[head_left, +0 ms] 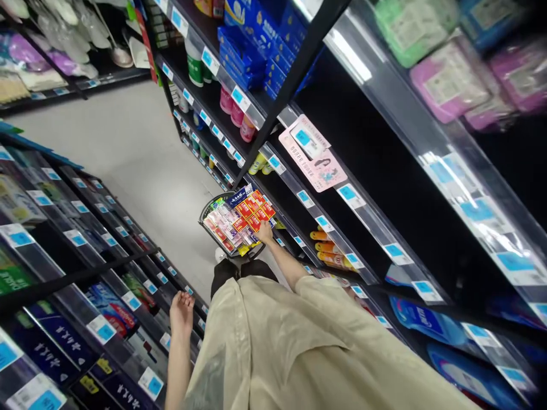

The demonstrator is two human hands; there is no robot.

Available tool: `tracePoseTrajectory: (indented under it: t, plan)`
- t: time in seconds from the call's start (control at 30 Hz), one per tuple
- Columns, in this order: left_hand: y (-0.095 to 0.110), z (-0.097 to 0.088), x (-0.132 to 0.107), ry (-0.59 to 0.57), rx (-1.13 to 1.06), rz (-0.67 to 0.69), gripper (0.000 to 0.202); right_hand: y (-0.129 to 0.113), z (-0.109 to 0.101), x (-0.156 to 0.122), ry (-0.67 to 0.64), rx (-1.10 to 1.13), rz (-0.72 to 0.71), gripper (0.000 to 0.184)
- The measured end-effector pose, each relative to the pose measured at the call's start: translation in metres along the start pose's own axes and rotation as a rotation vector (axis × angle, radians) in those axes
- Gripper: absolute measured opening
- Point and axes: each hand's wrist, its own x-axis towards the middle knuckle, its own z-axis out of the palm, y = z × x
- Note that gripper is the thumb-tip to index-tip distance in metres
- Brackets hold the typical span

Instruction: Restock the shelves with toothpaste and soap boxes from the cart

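Low in the aisle ahead of me, my right hand (264, 232) is closed at the near edge of a pack with red-and-yellow labels (252, 212). The pack lies over a dark shopping basket (207, 206) on the floor side of the aisle. Pink-and-white packages (223, 223) fill the basket beside it, and a navy box with white lettering (241, 195) shows at its far edge. Off to the left, my left hand (182, 312) hangs beside the shelf with loosely bent fingers and nothing visible in it.
Shelves with blue price tags line both sides. On the left are toothpaste boxes (51, 347); on the right, blue boxes (243, 57), orange bottles (331, 250) and blue bottles (427, 322). A pink sign (314, 162) hangs from the right shelf edge. Grey floor (141, 154) runs between.
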Motion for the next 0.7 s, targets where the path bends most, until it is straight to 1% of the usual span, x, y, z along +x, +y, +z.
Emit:
tracePoseTrajectory:
  t: [0.1, 0.23, 0.37, 0.47, 0.6, 0.7]
  plan:
    - [-0.008, -0.014, -0.004, 0.03, 0.02, -0.035, 0.016, -0.005, 0.007, 0.002, 0.028, -0.035, 0.072, 0.073]
    - [-0.011, -0.017, -0.004, 0.047, 0.044, -0.035, 0.012, -0.01, 0.011, 0.004, 0.069, -0.059, 0.11, 0.077]
    - [-0.011, -0.014, -0.001, 0.006, 0.074, -0.006, 0.016, -0.011, 0.016, 0.008, 0.076, -0.074, 0.103, 0.072]
    - [-0.015, -0.009, 0.001, 0.011, 0.113, -0.008, 0.019, -0.011, 0.021, 0.01, 0.071, -0.074, 0.108, 0.072]
    - [-0.022, 0.001, 0.003, 0.004, 0.166, -0.021, 0.02, -0.011, 0.024, 0.011, 0.057, -0.049, 0.126, 0.075]
    - [-0.023, 0.009, 0.004, -0.034, 0.219, -0.001, 0.024, -0.011, 0.023, 0.009, 0.057, -0.022, 0.119, 0.072]
